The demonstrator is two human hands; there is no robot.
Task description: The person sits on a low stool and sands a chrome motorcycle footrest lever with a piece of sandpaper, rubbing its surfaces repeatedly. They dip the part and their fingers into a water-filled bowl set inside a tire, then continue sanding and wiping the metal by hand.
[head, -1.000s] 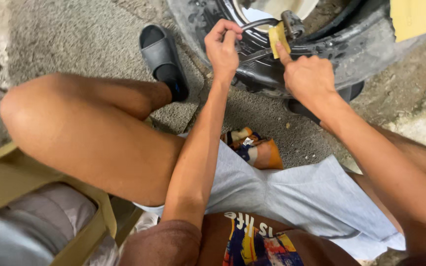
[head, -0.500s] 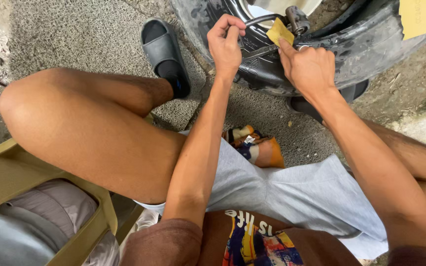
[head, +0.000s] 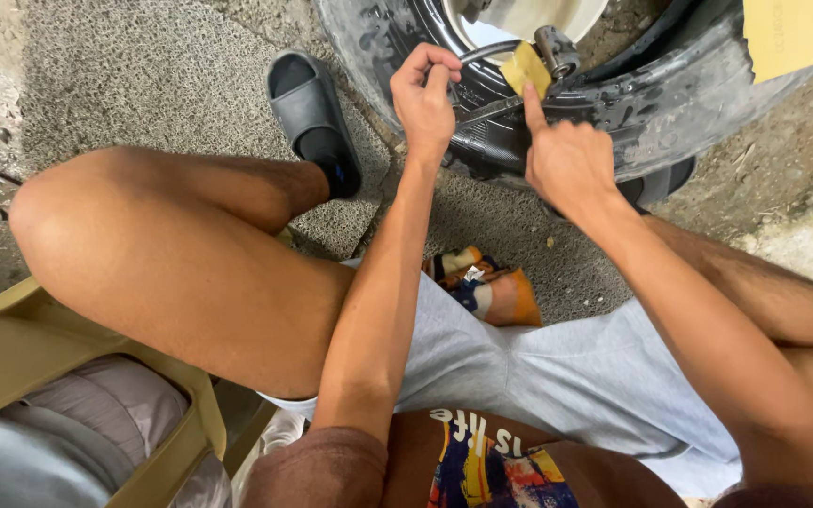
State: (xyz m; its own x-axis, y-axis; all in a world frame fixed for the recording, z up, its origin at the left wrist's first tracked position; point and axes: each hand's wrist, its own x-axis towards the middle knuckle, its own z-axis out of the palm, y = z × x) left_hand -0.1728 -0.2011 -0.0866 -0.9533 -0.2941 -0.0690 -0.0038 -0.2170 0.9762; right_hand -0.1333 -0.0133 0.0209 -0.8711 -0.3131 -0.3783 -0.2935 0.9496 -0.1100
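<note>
Counted outward from the one black tyre (head: 670,103) at the top: two bare hands work against it, the left hand (head: 425,99) on its left part and the right hand (head: 566,160) just below its middle. One small yellow pad (head: 525,68) sits against the tyre's inner edge, beside one round metal fitting (head: 557,49). One yellow card (head: 792,33) lies over the tyre's right end. One black slide sandal (head: 312,118) stands just left of the tyre. One orange-and-striped cloth (head: 486,287) lies below the tyre. One tan plastic chair (head: 49,348) sits far below and left of it.
</note>
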